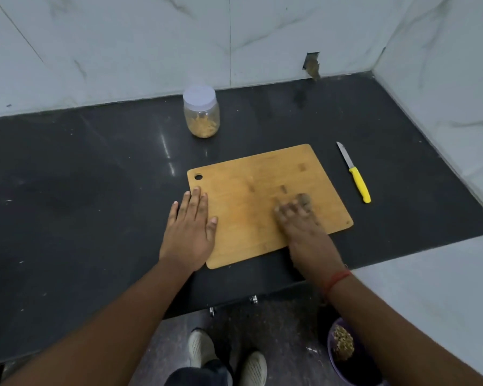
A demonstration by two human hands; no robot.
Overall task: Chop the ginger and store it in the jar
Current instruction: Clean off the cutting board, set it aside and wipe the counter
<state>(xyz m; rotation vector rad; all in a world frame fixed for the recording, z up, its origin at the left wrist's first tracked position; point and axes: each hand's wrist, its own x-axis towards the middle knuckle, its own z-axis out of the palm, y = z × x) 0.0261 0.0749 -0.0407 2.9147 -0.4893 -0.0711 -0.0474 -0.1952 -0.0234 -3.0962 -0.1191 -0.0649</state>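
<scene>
Head view: nearest, below the surface edge, one purple bowl (343, 355) of scraps sits on the floor. On the one cutting board (265, 204), the left hand (188, 232) lies flat at its left edge, fingers straight and slightly spread; the right hand (299, 215) is motion-blurred, so its fingers cannot be read. One yellow-handled knife (356, 175) lies right of the board. Behind the board stands one lidded jar (201, 114) holding the chopped ginger (202, 126). Judged step: final cleanup; next, clearing board residue.

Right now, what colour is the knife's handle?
Bright yellow, on the small steel-bladed knife lying right of the board; the head view shows it.
</scene>
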